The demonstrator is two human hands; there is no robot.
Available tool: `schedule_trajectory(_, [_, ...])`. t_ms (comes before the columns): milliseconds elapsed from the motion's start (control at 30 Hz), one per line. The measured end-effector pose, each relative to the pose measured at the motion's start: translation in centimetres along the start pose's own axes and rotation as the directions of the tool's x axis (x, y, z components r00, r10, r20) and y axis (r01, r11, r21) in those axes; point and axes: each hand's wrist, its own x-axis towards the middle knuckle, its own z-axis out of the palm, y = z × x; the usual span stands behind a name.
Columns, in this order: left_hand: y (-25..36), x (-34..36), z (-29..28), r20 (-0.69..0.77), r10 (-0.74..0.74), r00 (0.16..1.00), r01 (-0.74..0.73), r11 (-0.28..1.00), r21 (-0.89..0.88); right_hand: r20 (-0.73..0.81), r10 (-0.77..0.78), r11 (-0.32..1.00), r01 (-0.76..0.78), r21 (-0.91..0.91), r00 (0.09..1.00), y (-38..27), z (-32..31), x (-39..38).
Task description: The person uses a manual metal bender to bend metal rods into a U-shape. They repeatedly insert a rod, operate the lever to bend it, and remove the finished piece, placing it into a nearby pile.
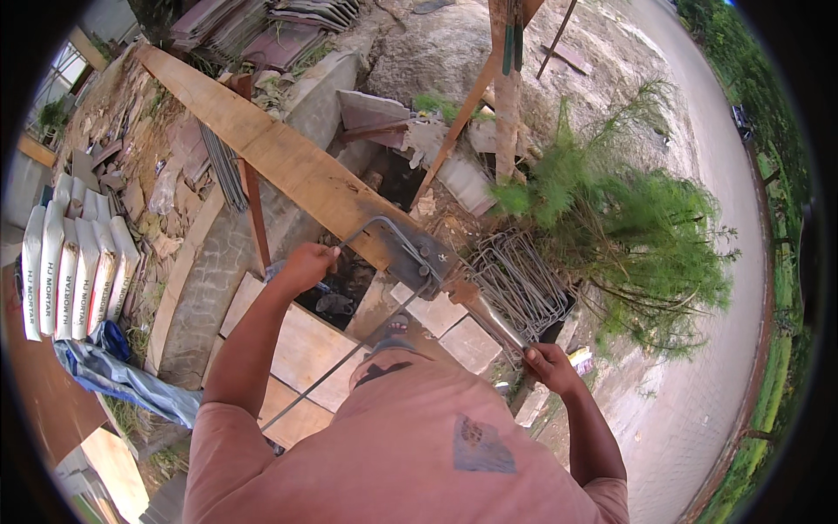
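My left hand [311, 266] pinches the free end of a thin steel rod [356, 232]. From there the rod bends over the near end of a long wooden plank [288, 166], passes among pins on a dark metal plate [414, 269], and runs back down to the left past my body. My right hand [552, 367] is closed round the end of a rusty metal lever [489, 320], which has a shiny pipe-like handle. The lever's other end lies against the plate. Several bent steel stirrups [522, 278] are heaped just beyond the lever.
White sacks [77, 266] stand at the left beside a blue tarp [131, 375]. A wooden post [507, 105] with a slanting brace rises ahead. A feathery green shrub [628, 227] spreads at the right, near a paved road [698, 288]. Pale tiles [471, 342] lie below the plank.
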Motion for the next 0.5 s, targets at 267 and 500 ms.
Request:
schedule_trajectory(267, [0.4, 0.2, -0.2, 0.050, -0.016, 0.999, 0.019, 0.998, -0.056, -0.327, -0.134, 0.621, -0.177, -0.763, 0.936, -1.5, -2.0, 1.9])
schedule_trajectory(500, [0.4, 0.4, -0.7, 0.174, -0.085, 0.981, 0.121, 0.970, -0.211, -0.070, -0.592, 0.231, 0.085, -0.969, 0.803, -2.8, -9.0, 8.4])
